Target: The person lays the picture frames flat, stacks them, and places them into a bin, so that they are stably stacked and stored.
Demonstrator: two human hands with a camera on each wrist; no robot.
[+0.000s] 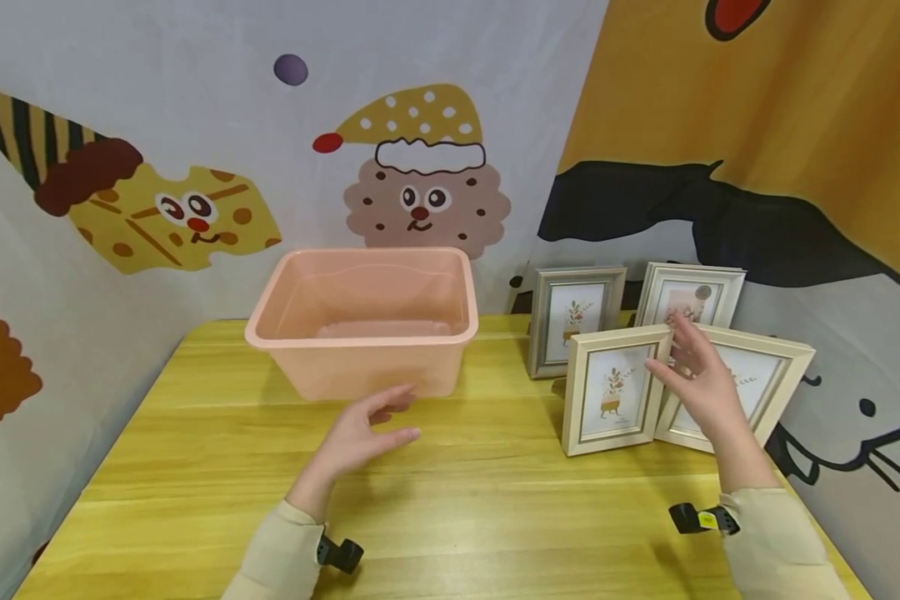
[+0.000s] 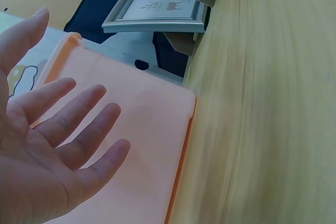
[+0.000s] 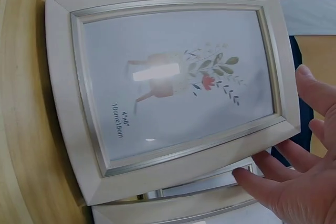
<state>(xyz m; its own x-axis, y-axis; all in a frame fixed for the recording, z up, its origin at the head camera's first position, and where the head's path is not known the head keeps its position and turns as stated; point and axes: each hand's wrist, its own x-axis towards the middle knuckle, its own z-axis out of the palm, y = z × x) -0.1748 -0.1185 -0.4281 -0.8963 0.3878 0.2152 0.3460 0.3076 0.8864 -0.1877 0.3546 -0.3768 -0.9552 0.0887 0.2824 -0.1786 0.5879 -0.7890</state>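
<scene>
My right hand [image 1: 703, 387] is at the upper right corner of a cream picture frame [image 1: 574, 400] with a plant print. In the right wrist view, the thumb and spread fingers lie around that corner; whether they touch it I cannot tell. A second cream picture frame [image 1: 783, 379] stands angled beside it, partly hidden by this hand. Behind them are a grey-silver picture frame [image 1: 540, 325] and a pale silver picture frame [image 1: 727, 300]. My left hand [image 1: 360, 437] holds nothing, its fingers loosely spread in front of a pink plastic bin [image 1: 367, 367].
The bin stands at the back left of the yellow wood-grain table [image 1: 480, 517], and its visible inside holds nothing. A cartoon-printed curtain [image 1: 217, 75] hangs behind the table and along its sides. Fold-out stands prop the frames up from behind, as the left wrist view shows.
</scene>
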